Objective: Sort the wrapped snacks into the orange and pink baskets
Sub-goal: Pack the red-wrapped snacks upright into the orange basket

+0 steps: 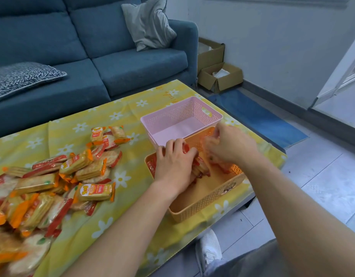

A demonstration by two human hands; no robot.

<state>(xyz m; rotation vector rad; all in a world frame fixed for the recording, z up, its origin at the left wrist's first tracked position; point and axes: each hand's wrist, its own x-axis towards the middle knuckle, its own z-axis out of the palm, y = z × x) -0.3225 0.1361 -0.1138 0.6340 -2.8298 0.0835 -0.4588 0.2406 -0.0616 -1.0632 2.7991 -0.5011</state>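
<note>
The grip of the left hand (173, 162) was closed, fingers curled down over a cluster of red-wrapped snacks (200, 166) inside the orange plastic lattice basket (202, 204). The grip of the right hand (230, 144) was also curled, apparently pinching one of those packets at the far end of the same basket, though blur made the exact hold uncertain. Both hands sat low within the basket, close together.

The pink plastic lattice basket (212, 112) stood just behind the orange one, touching or nearly touching it, and its floor showed nothing in it. A large loose pile of wrapped snacks (72, 176), some edged in orange and some in red, lay heaped on the yellow flowered cloth surface (130, 160), well apart from both baskets on the person's left.

By that reckoning the sorting was at an early stage: only a handful of red-edged packets had reached the orange basket, none had gone to the pink, and nearly the whole heap was yet to be separated.
</note>
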